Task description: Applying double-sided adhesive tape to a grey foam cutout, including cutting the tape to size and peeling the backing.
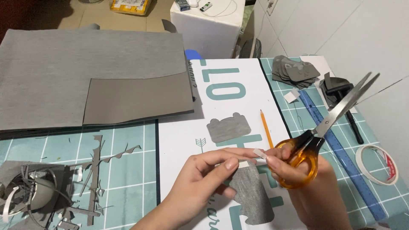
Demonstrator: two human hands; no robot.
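1. No container stands on the green gridded cutting mat [128, 170]; a loose heap of grey fabric offcuts and curled strips [38, 191] lies at its left edge, and a stack of cut grey fabric shapes [294, 70] sits at the far right.
2. The left hand [200, 179] pinches the top edge of a dark grey woven fabric piece with a scalloped lower edge [251, 196] between thumb and forefinger, just above the white printed sheet [238, 98] in the middle of the table. The piece's long axis runs from the fingers down toward the near edge.
3. The right hand [306, 187] has its fingers closed through the amber plastic handles of steel scissors [328, 123] and nips a small white strip of tape [260, 153] at its fingertips. The blades are slightly apart and point up and to the right, away from the fabric.
4. A smaller grey fabric cut-out with two ear-like bumps [228, 127] lies flat on the sheet, beside a yellow pencil [266, 127].
5. Large matte grey fabric sheets [85, 76] cover the far left; a blue plastic ruler [341, 157] and a roll of white tape [377, 164] lie to the right.
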